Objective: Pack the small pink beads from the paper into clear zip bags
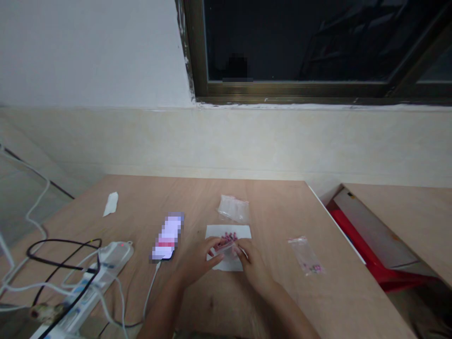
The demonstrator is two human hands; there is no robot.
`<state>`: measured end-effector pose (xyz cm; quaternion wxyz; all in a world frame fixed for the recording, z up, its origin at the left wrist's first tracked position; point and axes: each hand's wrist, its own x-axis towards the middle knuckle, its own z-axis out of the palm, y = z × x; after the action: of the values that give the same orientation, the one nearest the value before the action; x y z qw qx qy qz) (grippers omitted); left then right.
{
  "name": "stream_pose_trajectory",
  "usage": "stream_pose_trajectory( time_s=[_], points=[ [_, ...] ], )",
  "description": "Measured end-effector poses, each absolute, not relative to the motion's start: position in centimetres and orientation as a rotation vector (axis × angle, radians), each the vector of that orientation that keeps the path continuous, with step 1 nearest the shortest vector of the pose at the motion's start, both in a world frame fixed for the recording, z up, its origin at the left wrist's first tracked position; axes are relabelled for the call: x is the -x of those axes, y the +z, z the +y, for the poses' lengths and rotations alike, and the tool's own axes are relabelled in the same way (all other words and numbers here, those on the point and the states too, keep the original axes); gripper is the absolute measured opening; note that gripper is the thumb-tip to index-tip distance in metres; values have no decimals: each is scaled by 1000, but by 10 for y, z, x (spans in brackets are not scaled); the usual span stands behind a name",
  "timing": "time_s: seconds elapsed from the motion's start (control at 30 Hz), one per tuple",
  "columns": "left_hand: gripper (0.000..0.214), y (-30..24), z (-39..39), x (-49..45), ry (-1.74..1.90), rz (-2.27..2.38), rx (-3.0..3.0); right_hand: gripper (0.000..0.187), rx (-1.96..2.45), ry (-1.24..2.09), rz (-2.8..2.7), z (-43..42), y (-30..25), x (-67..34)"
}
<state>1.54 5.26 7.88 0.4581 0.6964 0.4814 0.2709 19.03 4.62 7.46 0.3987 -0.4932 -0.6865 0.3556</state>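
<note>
Far to the left, a white power strip [106,268] sits at about 8 o'clock from the hands, and a phone [167,237] lies nearer, at 9 o'clock, on the wooden table [328,301]. The left hand [197,260] and right hand [252,267] come in from either side, their fingers together and pinching a small clear plastic bag [225,248], its long axis running roughly from 8 to 2 o'clock, over a white paper sheet [226,265] bearing pink beads [229,237]. Another clear bag [233,208] lies at 12 o'clock, and a zip bag [305,255] holding a few pink pieces lies at 3 o'clock.
</note>
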Motion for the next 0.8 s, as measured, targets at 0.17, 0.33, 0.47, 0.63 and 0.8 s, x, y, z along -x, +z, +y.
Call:
stream_pose_trajectory(
  time_s=[0.17,0.33,0.47,0.63,0.8],
  points=[
    [20,85,58,-14,606,1175,-1715,28,1244,908,-1731,52,70,-192],
    [18,88,55,-13,626,1125,-1663,27,1303,887,-1747,51,68,-191],
    [19,88,49,-14,641,1094,-1522,23,1314,877,-1774,49,70,-188],
    [16,91,43,-16,644,1106,-1302,14,1361,771,-1618,41,69,-184],
    [19,95,43,-19,672,1122,-1259,18,1358,933,-1605,33,79,-177]
  ],
)
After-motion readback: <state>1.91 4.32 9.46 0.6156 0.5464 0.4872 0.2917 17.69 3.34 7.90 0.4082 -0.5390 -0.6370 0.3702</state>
